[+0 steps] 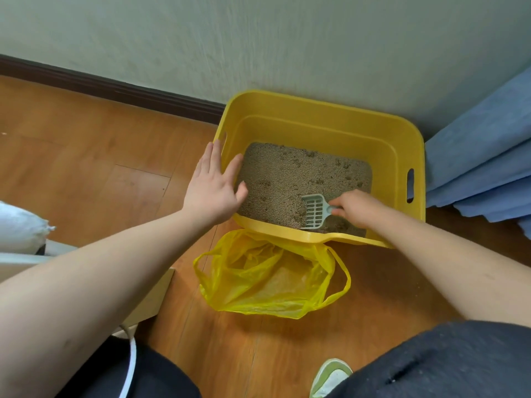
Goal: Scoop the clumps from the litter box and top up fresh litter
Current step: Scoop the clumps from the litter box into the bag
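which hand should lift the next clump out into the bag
Right. The right hand already holds the scoop, whose head lies in the litter near the bag. The left hand is open on the box rim, steadying it.

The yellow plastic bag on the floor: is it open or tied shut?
Open. The yellow plastic bag lies with its mouth spread wide and both handles loose, in front of the litter box.

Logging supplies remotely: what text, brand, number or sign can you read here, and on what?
None readable. The yellow plastic litter box, pale green slotted scoop, translucent yellow plastic bag and white sack at the left edge show no print; the wall carries no sign.
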